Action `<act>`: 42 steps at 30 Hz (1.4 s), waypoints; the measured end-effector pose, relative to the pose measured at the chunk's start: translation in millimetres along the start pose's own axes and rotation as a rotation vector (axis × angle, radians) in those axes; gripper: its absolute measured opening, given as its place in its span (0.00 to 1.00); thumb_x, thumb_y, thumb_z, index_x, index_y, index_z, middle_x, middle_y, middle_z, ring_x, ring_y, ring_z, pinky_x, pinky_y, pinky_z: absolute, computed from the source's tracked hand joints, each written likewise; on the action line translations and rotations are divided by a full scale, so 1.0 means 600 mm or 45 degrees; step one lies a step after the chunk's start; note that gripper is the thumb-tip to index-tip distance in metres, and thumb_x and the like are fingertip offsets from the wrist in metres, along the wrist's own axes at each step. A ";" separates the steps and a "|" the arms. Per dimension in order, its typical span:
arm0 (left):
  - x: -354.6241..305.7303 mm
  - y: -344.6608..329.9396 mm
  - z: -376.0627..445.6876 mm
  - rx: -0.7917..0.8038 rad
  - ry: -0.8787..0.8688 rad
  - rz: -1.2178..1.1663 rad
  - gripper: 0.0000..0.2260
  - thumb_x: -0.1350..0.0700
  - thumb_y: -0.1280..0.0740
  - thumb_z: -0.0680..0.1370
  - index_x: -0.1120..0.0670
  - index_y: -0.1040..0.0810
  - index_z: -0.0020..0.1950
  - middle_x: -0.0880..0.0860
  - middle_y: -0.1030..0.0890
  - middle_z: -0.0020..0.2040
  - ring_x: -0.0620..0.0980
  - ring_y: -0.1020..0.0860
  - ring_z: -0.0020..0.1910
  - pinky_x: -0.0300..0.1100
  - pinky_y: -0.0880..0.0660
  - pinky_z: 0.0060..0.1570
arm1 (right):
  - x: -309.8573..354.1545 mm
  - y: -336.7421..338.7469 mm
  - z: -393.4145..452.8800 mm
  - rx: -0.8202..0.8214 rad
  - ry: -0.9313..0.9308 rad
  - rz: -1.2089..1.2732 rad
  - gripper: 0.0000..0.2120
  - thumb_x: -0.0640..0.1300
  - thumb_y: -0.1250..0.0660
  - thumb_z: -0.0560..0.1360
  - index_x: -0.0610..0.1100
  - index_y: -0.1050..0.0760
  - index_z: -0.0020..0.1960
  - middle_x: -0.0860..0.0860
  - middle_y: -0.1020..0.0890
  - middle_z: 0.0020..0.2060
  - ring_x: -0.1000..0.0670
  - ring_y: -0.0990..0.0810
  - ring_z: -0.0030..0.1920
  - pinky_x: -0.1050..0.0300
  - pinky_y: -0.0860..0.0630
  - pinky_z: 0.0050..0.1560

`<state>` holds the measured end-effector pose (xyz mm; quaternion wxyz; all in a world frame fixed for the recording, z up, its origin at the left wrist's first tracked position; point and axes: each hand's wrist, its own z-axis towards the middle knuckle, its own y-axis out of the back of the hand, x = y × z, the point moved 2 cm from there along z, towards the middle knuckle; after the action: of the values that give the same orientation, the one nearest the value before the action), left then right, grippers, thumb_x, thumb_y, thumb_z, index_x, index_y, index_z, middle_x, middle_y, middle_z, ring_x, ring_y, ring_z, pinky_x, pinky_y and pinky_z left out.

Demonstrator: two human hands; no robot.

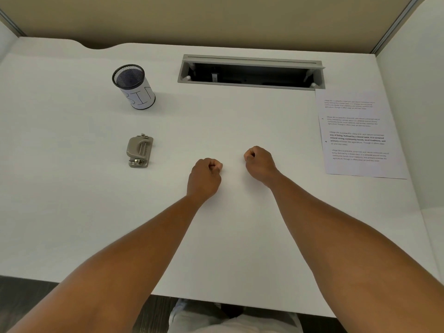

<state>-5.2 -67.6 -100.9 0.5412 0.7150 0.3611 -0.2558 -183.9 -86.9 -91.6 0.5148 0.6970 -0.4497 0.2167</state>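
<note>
My left hand (206,175) and my right hand (259,164) rest side by side on the white desk (72,212), near its middle. Both are curled into fists and hold nothing. A grey metal hole punch (140,150) lies to the left of my left hand, well apart from it. Farther back on the left stands a black mesh cup (133,87) wrapped in white paper lettered "BIN". A printed sheet of paper (358,133) with several text paragraphs lies flat at the right of the desk, beyond my right hand.
An open grey cable hatch (251,72) is set into the desk at the back, dark inside. Beige partition walls close in the back and both sides. The desk's front edge runs near my body, with dark floor below.
</note>
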 end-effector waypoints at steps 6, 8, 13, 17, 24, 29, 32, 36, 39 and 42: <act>-0.001 0.026 0.011 -0.024 0.025 -0.011 0.08 0.57 0.38 0.79 0.47 0.21 0.47 0.43 0.21 0.46 0.42 0.22 0.43 0.37 0.29 0.41 | 0.023 -0.017 -0.007 0.024 -0.006 0.024 0.10 0.32 0.45 0.72 0.42 0.27 0.43 0.56 0.26 0.37 0.56 0.29 0.36 0.63 0.32 0.33; -0.004 0.041 0.018 -0.041 0.013 -0.002 0.07 0.57 0.38 0.80 0.49 0.20 0.49 0.45 0.20 0.49 0.46 0.22 0.46 0.39 0.28 0.46 | 0.041 -0.024 -0.007 0.030 0.002 0.040 0.10 0.33 0.45 0.72 0.41 0.27 0.43 0.55 0.25 0.38 0.55 0.28 0.36 0.62 0.31 0.34; -0.016 0.086 0.041 -0.095 -0.012 0.011 0.08 0.58 0.38 0.79 0.49 0.20 0.48 0.45 0.20 0.51 0.47 0.21 0.47 0.40 0.29 0.47 | 0.099 -0.034 -0.001 0.052 0.043 0.094 0.10 0.32 0.46 0.72 0.41 0.28 0.43 0.55 0.26 0.37 0.54 0.29 0.36 0.61 0.32 0.33; -0.027 0.134 0.065 -0.153 -0.039 0.018 0.09 0.58 0.38 0.78 0.46 0.22 0.44 0.42 0.21 0.46 0.45 0.22 0.42 0.39 0.31 0.40 | 0.153 -0.046 0.010 0.052 0.084 0.088 0.10 0.32 0.46 0.72 0.41 0.27 0.44 0.53 0.25 0.40 0.52 0.28 0.38 0.60 0.31 0.33; -0.039 0.220 0.117 -0.252 -0.051 0.008 0.10 0.58 0.38 0.78 0.45 0.23 0.41 0.41 0.21 0.44 0.45 0.22 0.42 0.37 0.31 0.37 | 0.236 -0.071 0.039 0.040 0.173 0.016 0.10 0.32 0.45 0.74 0.39 0.25 0.47 0.48 0.23 0.45 0.50 0.25 0.43 0.61 0.29 0.37; -0.045 0.283 0.156 -0.306 -0.048 0.030 0.10 0.58 0.39 0.75 0.46 0.23 0.38 0.39 0.21 0.38 0.48 0.21 0.43 0.40 0.30 0.42 | 0.299 -0.095 0.063 0.062 0.246 0.018 0.09 0.30 0.45 0.73 0.39 0.27 0.44 0.47 0.24 0.43 0.49 0.27 0.41 0.59 0.31 0.35; -0.047 0.317 0.180 -0.356 -0.056 0.037 0.09 0.57 0.39 0.77 0.47 0.22 0.40 0.42 0.21 0.40 0.50 0.21 0.45 0.40 0.31 0.44 | 0.338 -0.114 0.081 0.070 0.277 0.034 0.10 0.31 0.46 0.72 0.39 0.27 0.44 0.47 0.24 0.43 0.49 0.28 0.40 0.58 0.32 0.34; -0.042 0.355 0.214 -0.406 -0.070 0.032 0.09 0.56 0.38 0.77 0.48 0.23 0.40 0.45 0.20 0.41 0.51 0.21 0.45 0.41 0.31 0.44 | 0.388 -0.147 0.107 0.070 0.307 0.031 0.09 0.31 0.45 0.73 0.38 0.26 0.44 0.46 0.25 0.41 0.48 0.29 0.39 0.55 0.32 0.36; -0.036 0.378 0.238 -0.430 -0.080 0.032 0.08 0.56 0.38 0.78 0.49 0.21 0.43 0.46 0.19 0.43 0.51 0.21 0.45 0.41 0.30 0.44 | 0.421 -0.171 0.128 0.070 0.339 0.042 0.09 0.32 0.44 0.73 0.34 0.25 0.47 0.44 0.23 0.43 0.48 0.28 0.40 0.54 0.31 0.38; -0.026 0.397 0.262 -0.427 -0.070 0.027 0.08 0.58 0.38 0.78 0.50 0.19 0.44 0.45 0.19 0.45 0.50 0.22 0.46 0.41 0.28 0.47 | 0.449 -0.193 0.148 0.068 0.378 0.048 0.08 0.33 0.44 0.73 0.34 0.26 0.45 0.43 0.21 0.45 0.48 0.27 0.41 0.54 0.30 0.39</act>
<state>178.1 -258.8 6.5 0.6652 0.6113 0.3761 -0.2057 35.3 -269.3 20.8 0.5528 0.6621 -0.3756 0.3390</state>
